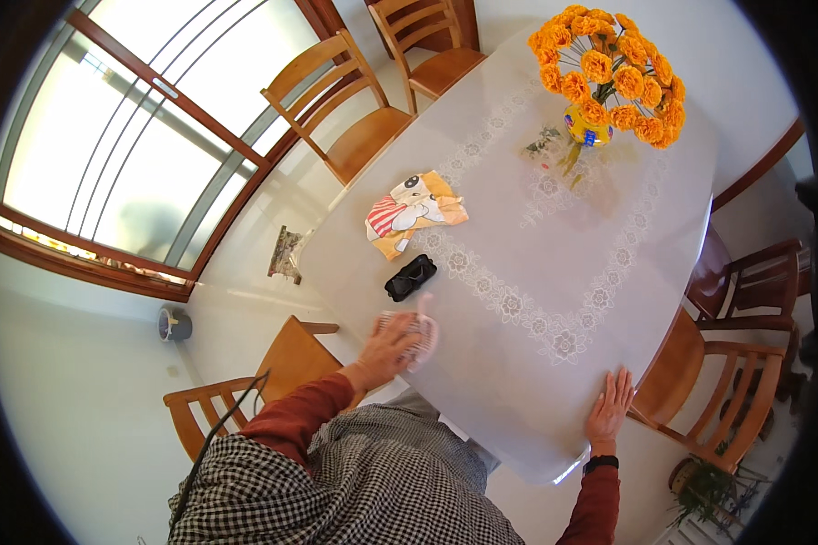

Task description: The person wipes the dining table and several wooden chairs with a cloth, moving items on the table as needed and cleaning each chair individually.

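Observation:
My left hand (390,340) lies over a crumpled pink-and-white cloth (424,337) on the near left part of the table (504,381). Both the hand and the cloth are blurred. Flat on the tabletop near its right edge rests my right hand (607,412), holding nothing, with a dark band on the wrist. Just beyond the cloth sits a small black plastic object (410,278), its exact kind unclear. Farther back is a crumpled orange and white cloth (419,210) with a cartoon animal in red stripes.
A yellow vase (587,126) of orange artificial-looking flowers (613,75) stands at the far end. A floral-patterned cover spans the table. Wooden chairs stand around it, including one at near left (296,357) and one at right (668,368). A small bin (175,323) is by the wall.

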`<state>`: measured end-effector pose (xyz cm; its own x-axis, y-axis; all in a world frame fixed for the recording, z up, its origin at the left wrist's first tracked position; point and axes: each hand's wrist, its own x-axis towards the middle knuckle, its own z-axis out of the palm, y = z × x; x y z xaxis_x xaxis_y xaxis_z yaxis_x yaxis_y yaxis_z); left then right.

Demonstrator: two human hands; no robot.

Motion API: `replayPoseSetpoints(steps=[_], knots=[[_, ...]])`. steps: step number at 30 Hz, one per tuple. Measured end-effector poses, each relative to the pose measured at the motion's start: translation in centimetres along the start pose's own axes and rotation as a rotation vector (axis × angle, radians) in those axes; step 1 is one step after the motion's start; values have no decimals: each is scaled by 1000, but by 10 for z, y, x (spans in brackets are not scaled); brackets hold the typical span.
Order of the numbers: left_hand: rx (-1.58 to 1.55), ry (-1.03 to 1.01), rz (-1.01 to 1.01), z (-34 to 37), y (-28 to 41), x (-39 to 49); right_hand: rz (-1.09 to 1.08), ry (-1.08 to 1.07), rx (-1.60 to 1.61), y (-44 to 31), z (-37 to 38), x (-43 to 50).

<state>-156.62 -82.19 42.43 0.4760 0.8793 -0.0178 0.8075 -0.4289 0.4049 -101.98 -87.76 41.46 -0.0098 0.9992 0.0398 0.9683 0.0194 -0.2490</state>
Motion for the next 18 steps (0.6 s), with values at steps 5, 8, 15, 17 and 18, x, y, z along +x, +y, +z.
replayPoseSetpoints(steps=[5, 8, 15, 17, 18], knots=[[99, 128, -131, -2, -4, -6, 173, -75, 18, -14, 0, 3], [-105, 105, -53, 23, 65, 19, 279, -55, 58, -19, 13, 10], [-204, -116, 326, 27, 59, 34, 332, -11, -9, -23, 36, 14], [-185, -145, 161, 13, 19, 1, 336, -10, -32, -23, 36, 11], [-155, -75, 92, 5, -1, -15, 337, -8, -26, -22, 34, 10]])
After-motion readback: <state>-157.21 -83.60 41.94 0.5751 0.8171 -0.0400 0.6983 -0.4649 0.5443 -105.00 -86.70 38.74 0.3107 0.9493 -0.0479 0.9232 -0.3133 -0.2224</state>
